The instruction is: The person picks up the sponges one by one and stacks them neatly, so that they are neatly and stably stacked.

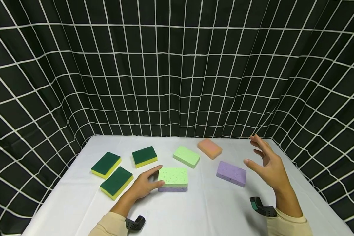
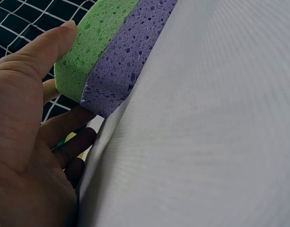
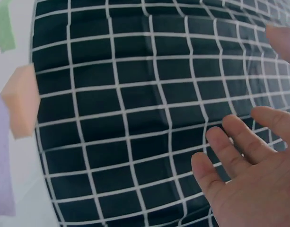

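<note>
Light green sponge (image 1: 173, 176) sits squarely on a purple sponge (image 1: 173, 189), mid-tabletop (image 1: 194, 213). The left hand (image 1: 143, 185) has thumb and fingers round the stack's left end (probably keeping the edges lined up). The right hand (image 1: 269, 168)'s raised, thumb spread wide, holding nothing, near a second purple sponge (image 1: 231, 173). Farther off: another green sponge (image 1: 186, 156), an orange sponge (image 1: 209, 148), and left, three green-and-yellow scouring sponges (image 1: 116, 182), spaced maybe for easy grabbing.

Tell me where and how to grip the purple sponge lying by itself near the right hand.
Pinch the purple sponge mid-length, across its two long edges, bringing the right hand in from above and the right. It lies flat with no other sponge touching it, so its narrower width should likely suit thumb and fingers.
</note>
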`<state>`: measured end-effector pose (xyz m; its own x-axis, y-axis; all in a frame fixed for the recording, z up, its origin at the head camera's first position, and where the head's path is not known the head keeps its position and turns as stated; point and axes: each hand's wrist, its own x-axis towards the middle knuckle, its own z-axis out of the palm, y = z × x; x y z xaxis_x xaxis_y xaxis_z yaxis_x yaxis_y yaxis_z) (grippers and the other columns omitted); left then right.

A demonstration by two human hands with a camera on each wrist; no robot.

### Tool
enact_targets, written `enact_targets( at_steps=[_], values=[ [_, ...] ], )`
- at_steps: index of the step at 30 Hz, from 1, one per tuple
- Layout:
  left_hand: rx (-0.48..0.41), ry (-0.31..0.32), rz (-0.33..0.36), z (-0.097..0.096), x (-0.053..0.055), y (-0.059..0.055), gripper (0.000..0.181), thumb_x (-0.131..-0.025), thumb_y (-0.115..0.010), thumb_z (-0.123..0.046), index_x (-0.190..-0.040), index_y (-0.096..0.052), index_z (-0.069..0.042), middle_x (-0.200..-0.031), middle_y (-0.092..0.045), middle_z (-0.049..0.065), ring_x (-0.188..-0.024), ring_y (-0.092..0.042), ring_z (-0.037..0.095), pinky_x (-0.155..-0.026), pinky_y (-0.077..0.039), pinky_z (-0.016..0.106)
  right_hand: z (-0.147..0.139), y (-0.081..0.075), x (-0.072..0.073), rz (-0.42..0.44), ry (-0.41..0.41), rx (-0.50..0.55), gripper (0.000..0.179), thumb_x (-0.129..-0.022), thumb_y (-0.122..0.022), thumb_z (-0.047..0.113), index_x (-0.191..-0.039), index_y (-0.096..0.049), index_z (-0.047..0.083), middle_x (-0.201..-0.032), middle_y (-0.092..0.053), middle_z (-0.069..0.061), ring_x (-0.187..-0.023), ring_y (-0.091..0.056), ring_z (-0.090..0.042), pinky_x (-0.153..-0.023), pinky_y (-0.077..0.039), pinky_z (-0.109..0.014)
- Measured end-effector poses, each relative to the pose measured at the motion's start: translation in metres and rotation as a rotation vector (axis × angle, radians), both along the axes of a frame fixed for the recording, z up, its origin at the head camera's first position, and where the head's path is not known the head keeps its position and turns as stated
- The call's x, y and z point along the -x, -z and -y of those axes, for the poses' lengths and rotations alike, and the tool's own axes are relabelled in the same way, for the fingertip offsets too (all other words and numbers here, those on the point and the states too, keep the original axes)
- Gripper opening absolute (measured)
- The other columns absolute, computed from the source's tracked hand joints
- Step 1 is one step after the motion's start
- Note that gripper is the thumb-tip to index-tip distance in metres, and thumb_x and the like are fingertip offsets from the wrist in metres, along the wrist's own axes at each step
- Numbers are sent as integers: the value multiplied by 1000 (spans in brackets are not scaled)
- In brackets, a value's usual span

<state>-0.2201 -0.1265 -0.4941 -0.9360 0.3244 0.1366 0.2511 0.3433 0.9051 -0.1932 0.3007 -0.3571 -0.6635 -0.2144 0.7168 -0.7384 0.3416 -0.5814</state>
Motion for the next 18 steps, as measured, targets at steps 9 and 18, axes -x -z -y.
enact_targets(
  at_steps=[9,18],
  values=[
    [-10,3,8,0,-2,1,71,-84,-76,-35,-145,-46,-14,-143,-46,8,-138,-30,28,-111,-21,49,-19,30,8,151,144,-40,90,-78,-73,-12,-152,-27,10,-145,-37,-14,-130,-38,-15,-96,-34,-16],
    [-14,-3,0,-1,-3,-3,68,-85,-76,-31,-144,-47,-12,-143,-47,10,-138,-30,31,-111,-20,50,-34,67,18,360,208,-118,82,-88,-73,14,-154,-23,13,-148,-35,-19,-133,-35,-25,-92,-34,-9]
  ],
)
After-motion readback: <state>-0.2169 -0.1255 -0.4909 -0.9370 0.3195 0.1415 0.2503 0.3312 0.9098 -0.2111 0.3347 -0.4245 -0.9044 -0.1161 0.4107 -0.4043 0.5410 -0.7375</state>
